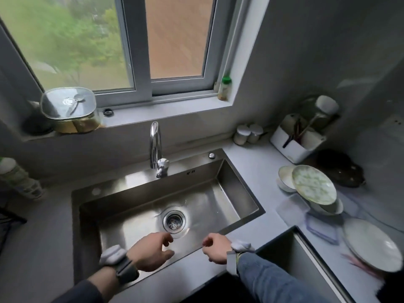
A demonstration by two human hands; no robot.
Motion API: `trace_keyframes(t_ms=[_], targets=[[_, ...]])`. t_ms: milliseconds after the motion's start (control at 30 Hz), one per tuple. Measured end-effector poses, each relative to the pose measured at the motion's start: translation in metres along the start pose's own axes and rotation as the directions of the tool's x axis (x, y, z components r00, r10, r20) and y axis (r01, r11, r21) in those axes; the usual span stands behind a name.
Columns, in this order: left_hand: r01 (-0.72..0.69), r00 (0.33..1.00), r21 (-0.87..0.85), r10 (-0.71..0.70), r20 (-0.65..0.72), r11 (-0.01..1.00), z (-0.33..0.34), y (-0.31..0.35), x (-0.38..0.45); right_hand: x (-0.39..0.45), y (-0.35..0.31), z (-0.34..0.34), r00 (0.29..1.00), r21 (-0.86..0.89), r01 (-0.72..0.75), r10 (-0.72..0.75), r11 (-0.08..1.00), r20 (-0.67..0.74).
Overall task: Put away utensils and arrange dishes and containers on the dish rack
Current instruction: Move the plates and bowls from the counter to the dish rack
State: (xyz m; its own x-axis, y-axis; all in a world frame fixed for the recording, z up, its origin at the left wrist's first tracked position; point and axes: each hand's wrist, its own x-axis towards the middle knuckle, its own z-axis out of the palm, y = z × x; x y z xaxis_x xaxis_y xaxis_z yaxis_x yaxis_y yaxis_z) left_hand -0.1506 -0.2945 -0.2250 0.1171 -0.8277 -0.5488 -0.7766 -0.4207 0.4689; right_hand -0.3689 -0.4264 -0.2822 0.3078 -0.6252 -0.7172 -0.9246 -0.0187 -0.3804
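Hovering over the sink [240, 193], both hands, left [153, 252] and right [215, 248], are loosely curled, holding nothing; plates [313, 184] are looking fragile, probably best gripped at rims.

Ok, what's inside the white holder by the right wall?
The white holder holds a few dark sticks, likely chopsticks, and a pale long-handled utensil leaning out. Their lower ends are hidden by its walls.
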Motion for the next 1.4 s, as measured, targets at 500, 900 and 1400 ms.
trace_keyframes(t_ms=[500,900,1400], targets=[[0.023,0.999,-0.037,-0.021,0.041,0.999,0.012,0.223,0.173,0.047,0.134,-0.193,0.993,0.155,0.098,-0.106,0.983,0.044],[0.06,0.998,-0.309,-0.058,0.013,0.949,0.028,0.375,0.293,0.074,0.259,-0.333,0.948,0.52,-0.296,0.18,0.801,0.262],[-0.023,0.997,0.049,0.026,-0.069,0.999,0.071,0.42,0.357,0.076,0.301,-0.347,0.928,0.917,-0.275,0.33,0.288,0.174]])
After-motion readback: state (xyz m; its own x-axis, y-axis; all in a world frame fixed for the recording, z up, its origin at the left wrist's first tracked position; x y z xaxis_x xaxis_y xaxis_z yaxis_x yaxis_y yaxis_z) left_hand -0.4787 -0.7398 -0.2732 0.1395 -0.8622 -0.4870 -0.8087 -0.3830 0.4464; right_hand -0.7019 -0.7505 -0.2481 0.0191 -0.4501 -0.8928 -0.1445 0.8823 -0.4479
